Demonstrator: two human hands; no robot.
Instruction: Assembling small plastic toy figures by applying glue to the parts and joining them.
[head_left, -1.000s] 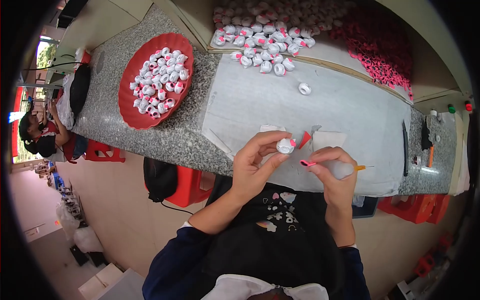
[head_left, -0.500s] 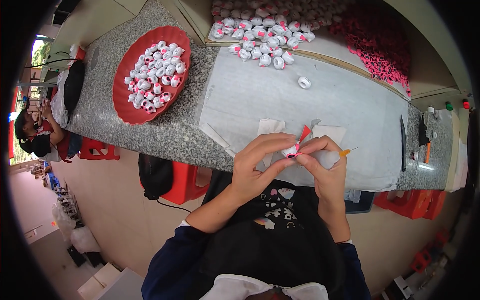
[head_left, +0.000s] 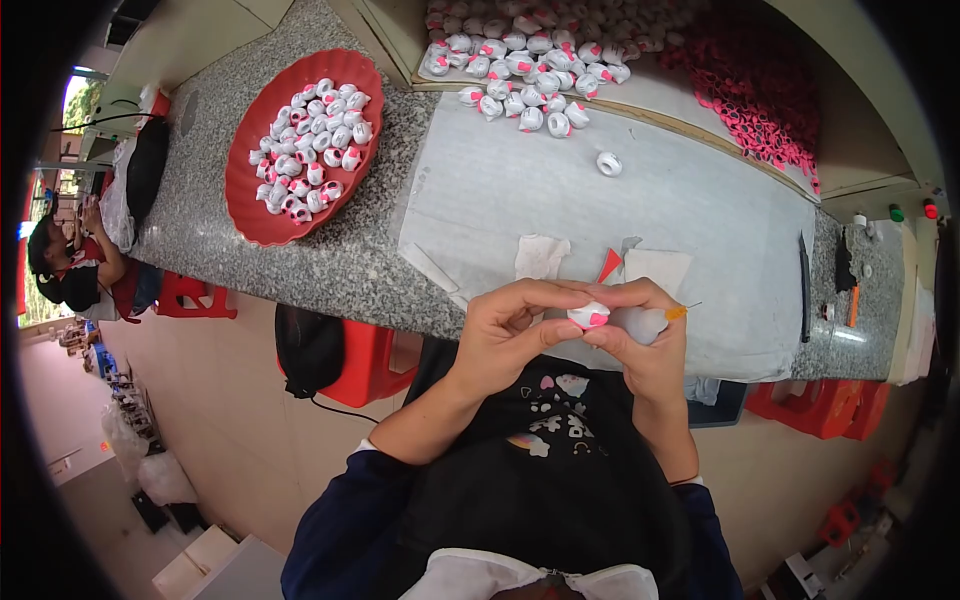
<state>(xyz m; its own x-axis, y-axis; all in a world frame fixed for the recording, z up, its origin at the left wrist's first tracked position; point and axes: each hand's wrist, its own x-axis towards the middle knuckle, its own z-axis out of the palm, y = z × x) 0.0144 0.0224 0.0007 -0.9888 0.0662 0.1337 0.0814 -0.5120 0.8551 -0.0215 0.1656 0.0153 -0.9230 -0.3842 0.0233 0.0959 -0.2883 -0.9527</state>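
Note:
Both thumbs and forefingers pinch a small white figure piece (head_left: 588,316) with a pink patch, held over the near edge of the bench. My left hand (head_left: 502,335) is closed on its left side, and my right hand (head_left: 645,350) grips the right side. Tucked in my right hand is a translucent squeeze bottle (head_left: 645,325) with an orange needle tip pointing right. Behind my fingers a small red pointed piece (head_left: 610,265) lies between two scraps of white cloth or paper (head_left: 543,257). A lone white ring-shaped piece (head_left: 609,164) rests farther back on the sheet.
A red scalloped bowl (head_left: 243,200) on the left holds many white-and-pink pieces. More white pieces (head_left: 535,65) and a heap of pink parts (head_left: 765,125) fill the back shelf. A dark pen-like tool (head_left: 805,290) lies right. Red stools (head_left: 375,365) stand below; another person sits far left.
The piece between my fingers has turned, its pink patch now facing me where dark-and-pink details showed before. My right hand and the bottle have shifted slightly left and down.

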